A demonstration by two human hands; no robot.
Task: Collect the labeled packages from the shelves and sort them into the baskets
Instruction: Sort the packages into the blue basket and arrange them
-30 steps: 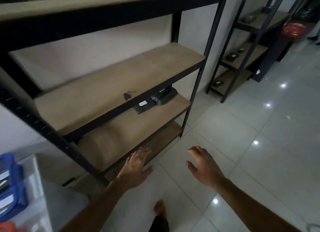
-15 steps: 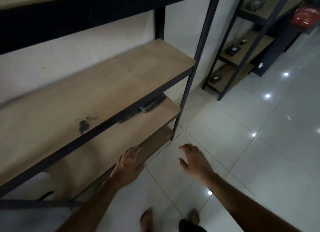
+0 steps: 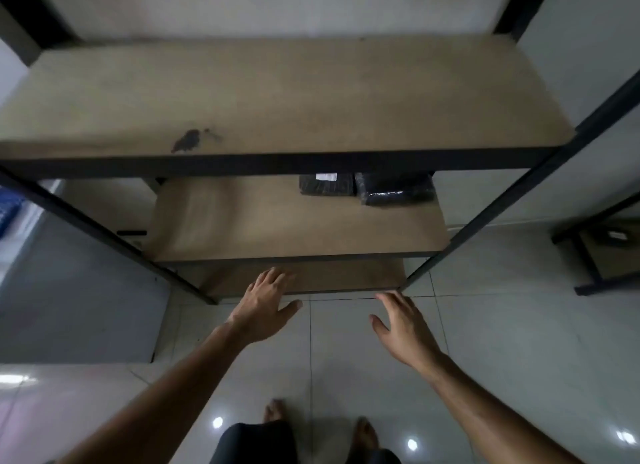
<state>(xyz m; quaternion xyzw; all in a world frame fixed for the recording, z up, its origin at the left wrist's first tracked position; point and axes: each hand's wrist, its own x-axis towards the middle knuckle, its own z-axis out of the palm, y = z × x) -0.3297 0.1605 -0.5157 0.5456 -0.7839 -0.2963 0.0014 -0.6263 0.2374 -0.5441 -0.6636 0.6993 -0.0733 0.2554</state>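
Head view: two dark packages, one (image 3: 327,185) with a white label and one (image 3: 394,189) in glossy wrap, are lying side by side toward the middle shelf's (image 3: 242,221) back right corner, while left hand (image 3: 264,307) and right hand (image 3: 401,328) are hovering with fingers released, grasping nothing.

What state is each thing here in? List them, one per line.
left hand: open, holding nothing
right hand: open, holding nothing
labeled package: lying flat on middle shelf
wrapped package: lying beside it, untouched
upper shelf: bare, stained
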